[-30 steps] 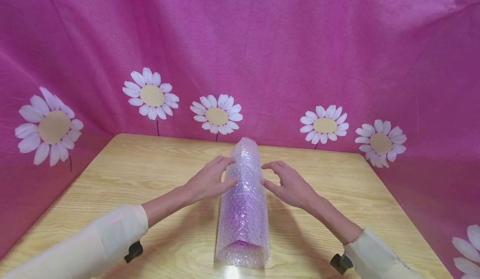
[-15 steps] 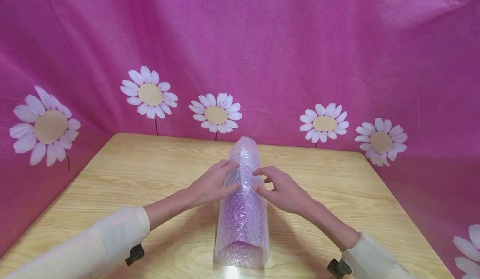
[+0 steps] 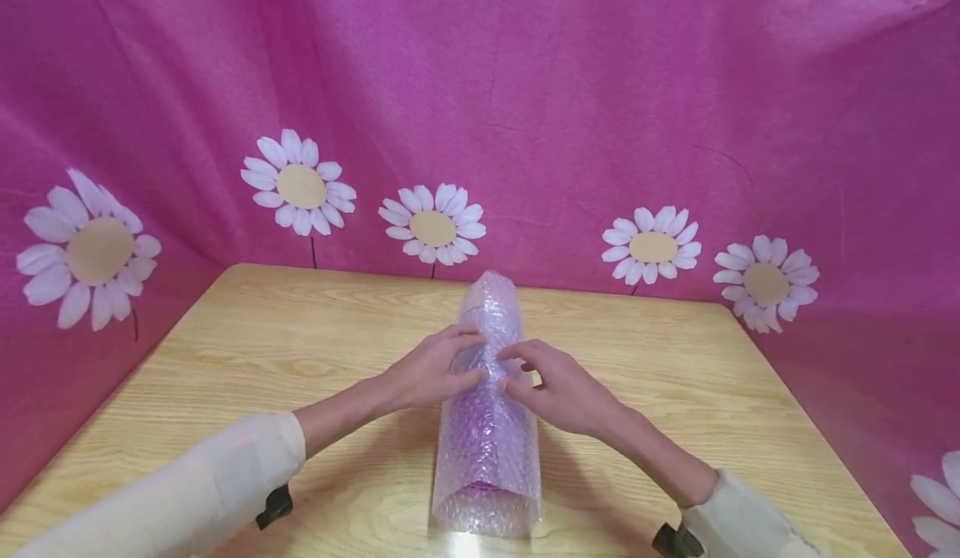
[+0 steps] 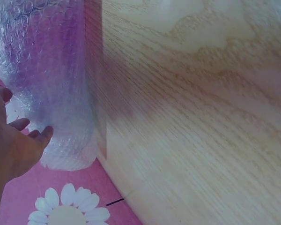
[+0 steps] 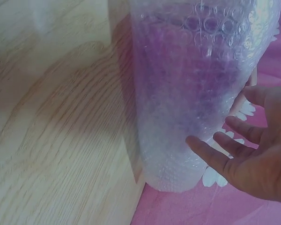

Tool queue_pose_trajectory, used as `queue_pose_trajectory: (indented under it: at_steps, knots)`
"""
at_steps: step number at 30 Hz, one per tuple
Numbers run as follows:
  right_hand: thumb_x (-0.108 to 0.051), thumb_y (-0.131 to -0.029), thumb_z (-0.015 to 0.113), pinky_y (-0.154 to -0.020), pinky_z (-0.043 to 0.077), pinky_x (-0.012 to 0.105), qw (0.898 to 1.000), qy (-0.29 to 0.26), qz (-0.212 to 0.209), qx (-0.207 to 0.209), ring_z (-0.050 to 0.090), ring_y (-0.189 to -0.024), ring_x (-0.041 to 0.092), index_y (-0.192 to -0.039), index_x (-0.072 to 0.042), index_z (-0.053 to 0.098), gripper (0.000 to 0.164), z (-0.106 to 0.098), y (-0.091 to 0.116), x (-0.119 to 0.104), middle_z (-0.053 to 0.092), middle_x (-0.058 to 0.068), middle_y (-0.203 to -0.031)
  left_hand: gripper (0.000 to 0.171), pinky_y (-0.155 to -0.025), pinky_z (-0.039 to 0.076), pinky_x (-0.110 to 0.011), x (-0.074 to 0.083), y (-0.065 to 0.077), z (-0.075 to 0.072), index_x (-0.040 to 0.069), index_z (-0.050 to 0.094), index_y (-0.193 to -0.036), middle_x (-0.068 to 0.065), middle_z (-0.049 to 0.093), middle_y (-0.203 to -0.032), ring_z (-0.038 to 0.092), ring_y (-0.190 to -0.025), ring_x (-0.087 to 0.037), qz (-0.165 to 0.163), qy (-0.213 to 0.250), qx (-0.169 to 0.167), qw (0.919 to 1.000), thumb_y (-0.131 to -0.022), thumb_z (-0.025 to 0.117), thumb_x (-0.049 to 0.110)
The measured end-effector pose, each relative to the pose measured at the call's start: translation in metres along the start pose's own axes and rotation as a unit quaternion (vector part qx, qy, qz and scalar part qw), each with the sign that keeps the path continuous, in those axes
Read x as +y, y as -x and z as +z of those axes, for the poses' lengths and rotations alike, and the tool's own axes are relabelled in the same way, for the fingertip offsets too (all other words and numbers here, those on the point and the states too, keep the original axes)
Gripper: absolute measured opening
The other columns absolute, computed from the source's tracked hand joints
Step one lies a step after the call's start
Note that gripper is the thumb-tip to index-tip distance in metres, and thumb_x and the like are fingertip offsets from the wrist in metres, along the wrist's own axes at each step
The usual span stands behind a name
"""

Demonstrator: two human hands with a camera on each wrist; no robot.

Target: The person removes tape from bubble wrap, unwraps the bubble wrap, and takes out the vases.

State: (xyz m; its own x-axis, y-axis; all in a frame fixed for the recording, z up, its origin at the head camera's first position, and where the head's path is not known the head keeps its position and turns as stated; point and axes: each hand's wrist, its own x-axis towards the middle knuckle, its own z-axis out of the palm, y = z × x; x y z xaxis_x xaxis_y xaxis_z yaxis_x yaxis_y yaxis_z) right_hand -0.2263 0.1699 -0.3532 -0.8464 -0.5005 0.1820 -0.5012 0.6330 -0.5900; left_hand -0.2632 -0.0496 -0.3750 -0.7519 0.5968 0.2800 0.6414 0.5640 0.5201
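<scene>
A long roll of bubble wrap (image 3: 487, 449) lies lengthwise on the table, with something purple showing through its layers. My left hand (image 3: 431, 370) is at the roll's left side, fingertips and thumb reaching over its top. From the other side my right hand (image 3: 566, 387) reaches in, fingers slightly bent. Neither hand is wrapped round the roll. In the left wrist view the left hand (image 4: 18, 145) has its fingertips close to the bubble wrap (image 4: 56, 70). The right wrist view has the right hand (image 5: 257, 154) with spread fingers against or just off the wrap (image 5: 187, 84); contact is hard to tell.
The light wood table (image 3: 285, 316) spreads out on both sides of the roll. A magenta cloth (image 3: 525, 108) printed with white daisies (image 3: 433, 226) hangs behind it and along both sides. Dark straps (image 3: 276, 506) show below the cream sleeves.
Both hands have moved inward over the roll, the right hand more than the left. Their fingertips are now nearer each other. The roll stays in place.
</scene>
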Motion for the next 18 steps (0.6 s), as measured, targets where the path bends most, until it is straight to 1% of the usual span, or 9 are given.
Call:
queue_pose_trajectory:
  at_steps: [4,7,9,14,16,18]
  knots:
    - [-0.027,-0.088,0.061,-0.07,0.05,0.024,1.0,0.01,0.004,0.003,0.053,-0.103,0.02,-0.117,-0.017,0.057,0.031,0.001,0.002,-0.004,0.055,-0.004,-0.118,0.048,-0.101,0.034,-0.038,0.001,-0.001,0.002,0.005,0.052,-0.128,-0.009,0.046,-0.133,0.041,-0.124,-0.023,-0.009,0.02,-0.006,0.9997,-0.087,0.061,0.029]
    - [-0.033,-0.088,0.061,-0.07,0.05,0.025,1.0,0.024,0.017,0.006,0.053,-0.102,0.019,-0.118,-0.018,0.058,0.034,0.002,0.005,-0.008,0.055,-0.004,-0.118,0.048,-0.101,0.034,-0.038,0.001,-0.001,0.002,0.006,0.053,-0.128,-0.008,0.047,-0.133,0.041,-0.124,-0.023,-0.013,0.028,-0.006,0.9995,-0.087,0.061,0.029]
    - [-0.04,-0.086,0.061,-0.07,0.049,0.026,0.999,0.035,0.028,0.002,0.053,-0.1,0.017,-0.117,-0.019,0.057,0.038,0.003,0.008,-0.012,0.055,-0.004,-0.118,0.048,-0.102,0.033,-0.038,0.001,-0.002,0.003,0.006,0.053,-0.128,-0.009,0.046,-0.134,0.04,-0.124,-0.023,-0.013,0.028,-0.007,0.9995,-0.087,0.06,0.03]
    - [-0.058,-0.077,0.061,-0.086,0.046,0.036,0.995,0.088,0.032,-0.016,0.053,-0.106,0.016,-0.119,-0.021,0.056,0.056,0.004,0.013,-0.024,0.053,-0.001,-0.122,0.048,-0.103,0.032,-0.038,0.001,-0.001,0.003,0.007,0.052,-0.129,-0.009,0.044,-0.136,0.038,-0.126,-0.023,-0.016,0.022,-0.012,0.9996,-0.087,0.06,0.03]
    - [-0.062,-0.075,0.06,-0.09,0.044,0.039,0.993,0.113,0.028,-0.025,0.051,-0.11,0.017,-0.121,-0.021,0.055,0.061,0.004,0.015,-0.028,0.053,0.0,-0.125,0.048,-0.103,0.032,-0.037,0.001,-0.002,0.003,0.007,0.052,-0.129,-0.01,0.044,-0.136,0.038,-0.126,-0.024,-0.014,0.02,-0.013,0.9996,-0.088,0.06,0.03]
    - [-0.061,-0.076,0.06,-0.09,0.044,0.04,0.991,0.126,0.026,-0.037,0.052,-0.109,0.018,-0.124,-0.021,0.053,0.063,0.003,0.016,-0.031,0.052,0.002,-0.127,0.049,-0.103,0.032,-0.037,0.001,-0.002,0.003,0.006,0.052,-0.129,-0.01,0.045,-0.135,0.038,-0.126,-0.024,-0.013,0.019,-0.013,0.9996,-0.088,0.06,0.03]
